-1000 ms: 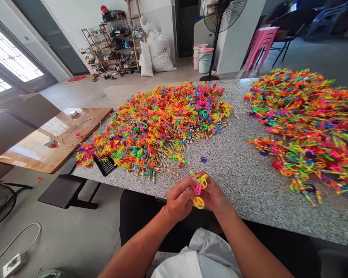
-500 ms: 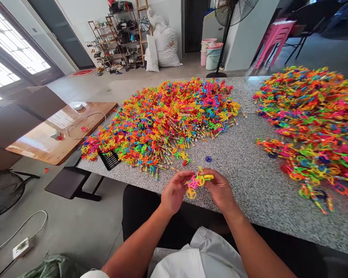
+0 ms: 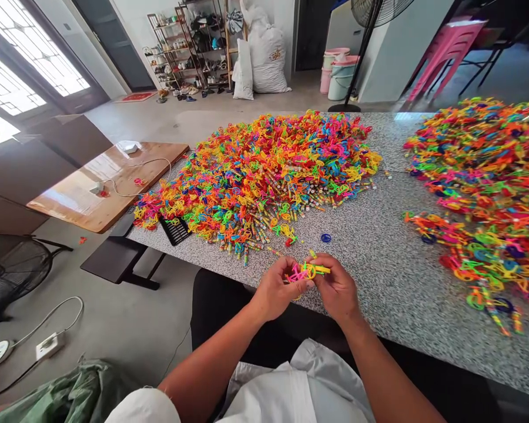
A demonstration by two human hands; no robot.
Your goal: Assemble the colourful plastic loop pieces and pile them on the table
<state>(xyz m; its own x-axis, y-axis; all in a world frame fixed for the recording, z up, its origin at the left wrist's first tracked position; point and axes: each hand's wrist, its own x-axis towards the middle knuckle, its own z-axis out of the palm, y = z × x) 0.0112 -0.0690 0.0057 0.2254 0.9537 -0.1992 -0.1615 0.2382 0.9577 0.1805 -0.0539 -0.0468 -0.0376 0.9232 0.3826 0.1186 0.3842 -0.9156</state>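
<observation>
Between my two hands, just above the table's near edge, is a small plastic toy bike (image 3: 309,271) with a pink frame and yellow wheels. My left hand (image 3: 275,292) closes on its pink side, with the thumb stretched across the lower part. From the other side, my right hand (image 3: 337,288) pinches the yellow and green end. Fingers hide part of the toy. A loose dark-blue wheel (image 3: 325,238) lies on the speckled table (image 3: 370,252) beyond my hands. Further off, a large heap of colourful plastic pieces (image 3: 264,158) has patterned sticks along its front edge.
A second colourful heap (image 3: 489,170) covers the table's right side. A black slotted tray (image 3: 174,231) sits at the first heap's left edge. To the left are a wooden board (image 3: 83,194) and a floor fan (image 3: 9,270). White sacks (image 3: 267,59) stand behind.
My left thumb and fingers have closed further over the pink part, covering the lower yellow wheel. The whole view has shifted slightly; my right hand keeps its pinch.
</observation>
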